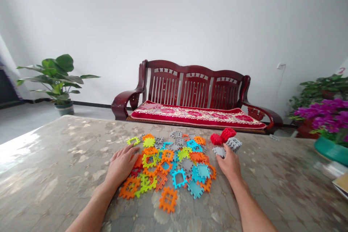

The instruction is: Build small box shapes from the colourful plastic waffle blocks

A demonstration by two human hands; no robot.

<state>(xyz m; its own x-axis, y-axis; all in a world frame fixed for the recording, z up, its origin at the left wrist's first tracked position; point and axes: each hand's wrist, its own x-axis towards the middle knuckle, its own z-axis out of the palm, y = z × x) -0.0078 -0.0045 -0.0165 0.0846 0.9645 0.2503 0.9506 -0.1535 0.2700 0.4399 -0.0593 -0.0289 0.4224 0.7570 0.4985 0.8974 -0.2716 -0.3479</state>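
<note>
Grey piece point(218, 151) lies at the right hand point(230, 165), thumb and forefinger parted.

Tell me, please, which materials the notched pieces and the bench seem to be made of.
Notched pieces: probably moulded plastic, smooth-looking; each evenly coloured and regularly toothed.
Bench: likely varnished wood, dark red, glossy; its curved armrests show reflections.

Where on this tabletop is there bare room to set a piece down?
Bare table lies left of the left hand, and right of the right hand, short of the teal pot. Crowded: between the hands, with overlapping toothed pieces, and beside the right fingers, with bunched red pieces and grey pieces.
</note>
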